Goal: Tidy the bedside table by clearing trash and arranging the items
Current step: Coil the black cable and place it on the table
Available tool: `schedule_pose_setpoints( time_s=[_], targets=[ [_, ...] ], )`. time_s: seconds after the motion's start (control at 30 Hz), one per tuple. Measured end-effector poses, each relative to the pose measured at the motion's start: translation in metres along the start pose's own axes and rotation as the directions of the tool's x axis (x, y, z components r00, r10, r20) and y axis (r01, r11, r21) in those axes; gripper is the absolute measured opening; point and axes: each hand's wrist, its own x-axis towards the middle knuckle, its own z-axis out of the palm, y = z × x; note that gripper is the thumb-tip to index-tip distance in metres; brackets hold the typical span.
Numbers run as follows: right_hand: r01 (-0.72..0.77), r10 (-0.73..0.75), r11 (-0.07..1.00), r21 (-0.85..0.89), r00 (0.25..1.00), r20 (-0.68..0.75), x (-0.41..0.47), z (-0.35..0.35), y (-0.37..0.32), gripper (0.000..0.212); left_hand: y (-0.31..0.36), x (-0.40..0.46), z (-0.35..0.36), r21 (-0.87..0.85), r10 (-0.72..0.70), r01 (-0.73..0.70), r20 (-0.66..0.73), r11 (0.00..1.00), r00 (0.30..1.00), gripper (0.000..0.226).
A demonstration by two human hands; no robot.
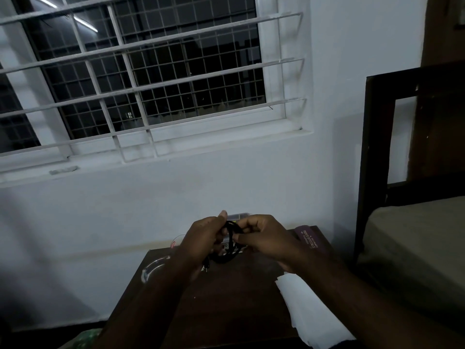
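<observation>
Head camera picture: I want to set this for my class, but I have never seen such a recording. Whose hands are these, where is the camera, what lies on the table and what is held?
There is no machine here. A person wears a wide-angle camera on the head, looking forward and down, so you see their own two bare hands. The left hand and right hand together hold a coiled black cable above a dark wooden bedside table. On the table lie a clear glass dish at the left, white paper at the right, and a purple spectacle case at the far right corner. Something clear sits behind the hands; what it is cannot be told. A barred window is above, a bed to the right.
</observation>
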Motion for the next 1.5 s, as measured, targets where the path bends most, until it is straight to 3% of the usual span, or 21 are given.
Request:
schedule_pose_setpoints(
  time_s=[0.07,0.17,0.27,0.37,0.47,0.57,0.63,0.73,0.8,0.9,1.03,1.13,1.2,1.37,1.43,1.5],
  targets=[
    [-0.007,0.007,1.000,0.021,1.000,0.002,0.000,0.002,0.000,0.014,-0.002,0.003,0.003,0.023,0.008,-0.006,-0.079,1.000,0.997,0.042],
    [-0.088,0.086,0.995,0.055,0.996,0.036,0.001,0.003,0.000,0.017,-0.008,0.009,0.007,0.202,0.101,-0.060,-0.196,0.977,0.975,0.045],
    [-0.154,0.147,0.984,0.093,0.986,0.076,0.004,0.001,0.003,0.022,-0.011,0.010,0.011,0.329,0.204,-0.120,-0.232,0.937,0.951,0.039],
    [-0.229,0.212,0.960,0.162,0.971,0.113,0.006,-0.002,0.006,0.025,-0.012,0.009,0.010,0.303,0.216,-0.156,-0.175,0.940,0.961,0.032],
    [-0.247,0.219,0.951,0.186,0.963,0.160,0.008,-0.005,0.008,0.024,-0.014,0.011,0.008,0.306,0.223,-0.153,-0.209,0.940,0.952,0.038],
    [-0.193,0.188,0.962,0.195,0.981,0.047,0.009,-0.005,0.006,0.025,-0.015,0.014,0.012,0.308,0.238,-0.147,-0.283,0.940,0.929,0.046],
    [-0.116,0.124,0.985,0.129,0.991,-0.055,0.011,-0.005,0.008,0.024,-0.015,0.018,0.013,0.277,0.189,-0.106,-0.291,0.955,0.938,0.048],
    [0.063,-0.069,0.995,-0.081,0.995,-0.075,0.012,-0.005,0.014,0.014,-0.015,0.023,0.013,0.162,0.057,-0.019,-0.230,0.987,0.972,0.048],
    [0.174,-0.199,0.953,-0.249,0.977,-0.075,0.014,-0.003,0.020,0.017,-0.016,0.024,0.013,0.040,-0.025,0.032,-0.163,0.999,0.986,0.048],
    [0.252,-0.302,0.895,-0.367,0.950,-0.085,0.015,-0.001,0.030,0.014,-0.021,0.025,0.011,-0.114,-0.132,0.123,-0.071,0.986,0.989,0.041],
    [0.257,-0.341,0.875,-0.410,0.929,-0.146,0.015,-0.002,0.027,0.014,-0.031,0.028,0.005,-0.167,-0.185,0.172,-0.066,0.971,0.981,0.046],
    [0.204,-0.282,0.897,-0.393,0.948,-0.151,0.015,0.003,0.022,0.012,-0.030,0.028,0.005,-0.177,-0.141,0.116,-0.134,0.977,0.981,0.047],
    [0.196,-0.275,0.882,-0.428,0.953,-0.129,0.015,0.010,0.024,0.023,-0.028,0.028,0.007,-0.170,-0.105,0.080,-0.144,0.982,0.984,0.048],
    [0.192,-0.272,0.874,-0.446,0.955,-0.122,0.016,0.016,0.020,0.033,-0.019,0.016,0.011,-0.022,-0.015,0.011,-0.193,1.000,0.981,0.045],
    [0.215,-0.292,0.871,-0.441,0.950,-0.112,0.016,0.016,0.016,0.032,-0.018,0.017,0.009,0.157,0.087,-0.051,-0.232,0.986,0.969,0.048],
    [0.221,-0.294,0.885,-0.409,0.948,-0.124,0.015,0.019,0.013,0.032,-0.019,0.021,0.006,0.392,0.268,-0.157,-0.246,0.906,0.931,0.047]
  ],
)
